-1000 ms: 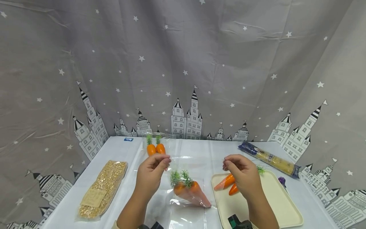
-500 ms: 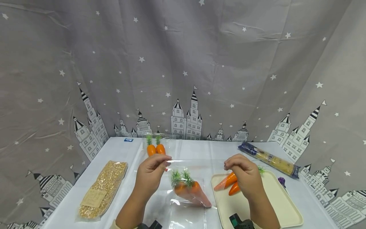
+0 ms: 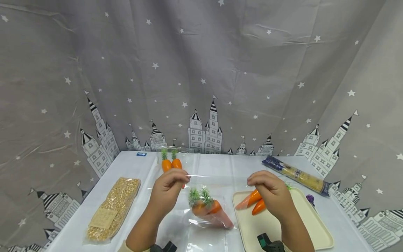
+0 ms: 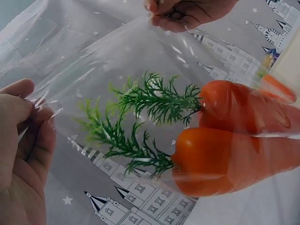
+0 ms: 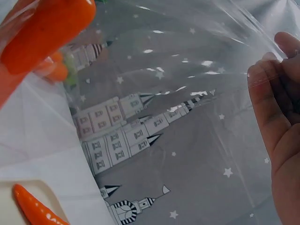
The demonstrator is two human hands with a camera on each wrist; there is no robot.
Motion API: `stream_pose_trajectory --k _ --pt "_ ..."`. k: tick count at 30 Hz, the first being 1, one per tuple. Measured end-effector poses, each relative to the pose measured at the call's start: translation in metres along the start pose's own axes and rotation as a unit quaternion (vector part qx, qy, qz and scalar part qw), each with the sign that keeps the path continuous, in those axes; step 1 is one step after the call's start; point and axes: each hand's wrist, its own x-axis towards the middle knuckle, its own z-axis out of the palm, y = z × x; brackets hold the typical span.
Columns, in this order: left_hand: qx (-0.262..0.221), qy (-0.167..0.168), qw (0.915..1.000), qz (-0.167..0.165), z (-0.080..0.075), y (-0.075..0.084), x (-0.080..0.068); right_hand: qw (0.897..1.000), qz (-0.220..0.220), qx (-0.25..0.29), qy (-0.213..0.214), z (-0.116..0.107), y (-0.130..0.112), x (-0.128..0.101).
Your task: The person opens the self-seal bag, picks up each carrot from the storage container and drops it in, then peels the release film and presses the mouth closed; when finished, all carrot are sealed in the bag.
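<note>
Both hands have barely shifted since a second ago, and the two carrots in the bag now sit a little more tilted. The left hand [image 3: 167, 190] pinches one top corner of the clear plastic bag [image 3: 206, 213] between thumb and curled fingers. The right hand [image 3: 267, 192] pinches the opposite corner the same way, so the bag's mouth is stretched between them above the desk [image 3: 135, 168]. Two carrots [image 3: 209, 210] with green tops lie side by side inside the bag, low down, their tips pointing toward the person. Two more carrots [image 3: 254, 203] lie on the cream tray [image 3: 308, 224], partly behind the right hand. Another pair of carrots [image 3: 171, 162] sits at the far edge of the desk. One packet of yellow grains [image 3: 114, 206] lies to the left, and one long packet of pasta [image 3: 296, 175] to the right.
</note>
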Motion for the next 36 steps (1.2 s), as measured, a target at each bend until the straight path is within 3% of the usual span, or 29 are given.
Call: stream_pose_trajectory --k 7,17,22,26,29,36 --pt "-0.002 -0.022 0.9995 -0.024 -0.002 0.004 0.001 1.0 0.002 -0.028 0.005 -0.002 -0.003 0.001" --pt "0.034 -0.028 0.9982 -0.041 -0.004 0.009 0.001 0.997 0.023 -0.06 0.035 0.002 -0.009 0.001" --pt "0.011 -0.047 0.9982 -0.034 -0.005 0.01 0.0 0.995 0.027 -0.088 0.046 0.004 -0.011 0.001" --pt "0.007 -0.036 0.9987 -0.034 -0.002 0.011 0.001 0.995 0.042 -0.082 0.049 0.007 -0.012 0.0" --pt "0.026 -0.018 0.998 -0.054 0.002 0.013 0.002 0.993 0.065 -0.083 0.053 0.01 -0.013 0.0" --pt "0.053 0.006 0.9881 -0.144 0.008 0.019 0.003 0.986 0.127 -0.087 0.065 0.015 -0.015 0.0"
